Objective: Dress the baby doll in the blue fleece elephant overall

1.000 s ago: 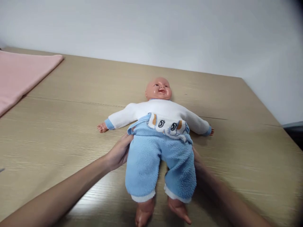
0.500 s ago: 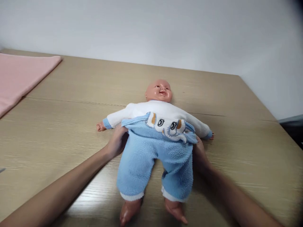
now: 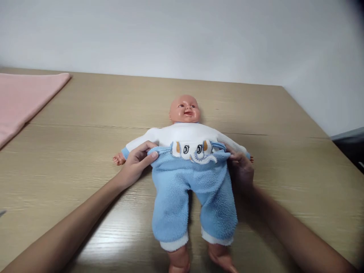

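A baby doll (image 3: 186,110) lies on its back with its head away from me and its arms spread. It wears a white top (image 3: 186,132) with blue cuffs and light blue fleece overalls (image 3: 173,197) with an elephant face on the bib. My left hand (image 3: 136,163) pinches the overalls' waist edge at the left, thumb on top. At the right side, my right hand (image 3: 241,165) grips the opposite edge of the waist, its fingers partly in shadow. The bib sits low across the doll's belly.
A folded pink cloth (image 3: 25,102) lies on the wooden table (image 3: 85,102) at the far left. A small grey tip shows at the left edge. Behind the table rises a pale wall (image 3: 182,38). A dark object (image 3: 349,148) stands beyond the table's right edge.
The overalls' waist now lies straighter and more level across the doll. My left thumb has come over the fabric edge. The doll's legs have shifted right and nearer to me in view.
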Available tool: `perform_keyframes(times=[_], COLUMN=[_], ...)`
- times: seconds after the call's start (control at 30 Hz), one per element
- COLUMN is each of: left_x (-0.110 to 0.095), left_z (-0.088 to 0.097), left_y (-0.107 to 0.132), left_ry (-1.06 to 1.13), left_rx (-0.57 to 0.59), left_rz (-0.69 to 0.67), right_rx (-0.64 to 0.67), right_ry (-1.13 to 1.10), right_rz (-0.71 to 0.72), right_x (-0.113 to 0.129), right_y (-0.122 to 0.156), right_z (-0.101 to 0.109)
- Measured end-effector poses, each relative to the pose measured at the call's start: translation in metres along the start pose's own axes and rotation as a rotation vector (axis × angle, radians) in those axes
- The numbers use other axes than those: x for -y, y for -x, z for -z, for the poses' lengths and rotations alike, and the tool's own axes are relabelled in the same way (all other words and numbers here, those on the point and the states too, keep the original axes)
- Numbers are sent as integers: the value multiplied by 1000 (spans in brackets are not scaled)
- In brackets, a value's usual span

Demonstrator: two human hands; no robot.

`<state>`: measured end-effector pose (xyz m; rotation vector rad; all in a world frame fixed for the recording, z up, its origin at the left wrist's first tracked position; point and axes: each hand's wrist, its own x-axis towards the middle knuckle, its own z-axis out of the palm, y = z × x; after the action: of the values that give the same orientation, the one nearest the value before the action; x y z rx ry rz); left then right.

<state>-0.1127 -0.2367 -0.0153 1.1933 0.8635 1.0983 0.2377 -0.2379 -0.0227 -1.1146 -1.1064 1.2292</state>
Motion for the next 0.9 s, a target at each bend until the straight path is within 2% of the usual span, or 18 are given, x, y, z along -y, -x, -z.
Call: perform_keyframes(times=[0.07,0.13,0.2,0.33,0.43,0.6,0.67,0.73,0.8,0.9], left_x=[-4,-4,-1,9,14,23,27,29,31,34], left_z=[-1,-3,-5,-10,-16,-24,-26,-27,-29,-29], left_y=[-4,-9,-17,-33,-37,-35,-34,-34,-34,-33], left_ry=[-80,-109,-76,25,-4,-26,-51,-74,-88,-137], left_rx=[-32,-92,-127,-181,-249,-380,-406,-417,-436,-477], left_rz=[-39,-108,-199,-392,-460,-477,-488,-511,-537,-593], right_rx=[59,125,140,37,-38,82,105,193,390,755], right_ry=[-58,-46,15,215,419,644,720,760,793,870], right_rz=[-90,-93,-27,189,357,304,384,499,561,493], right_x=[15,26,33,38,43,57,66,74,79,79], right_y=[-4,-8,-12,-20,-31,-55,-64,-74,-88,-117], right_z=[-7,-11,-13,-17,-21,-34,-49,-71,-99,-141])
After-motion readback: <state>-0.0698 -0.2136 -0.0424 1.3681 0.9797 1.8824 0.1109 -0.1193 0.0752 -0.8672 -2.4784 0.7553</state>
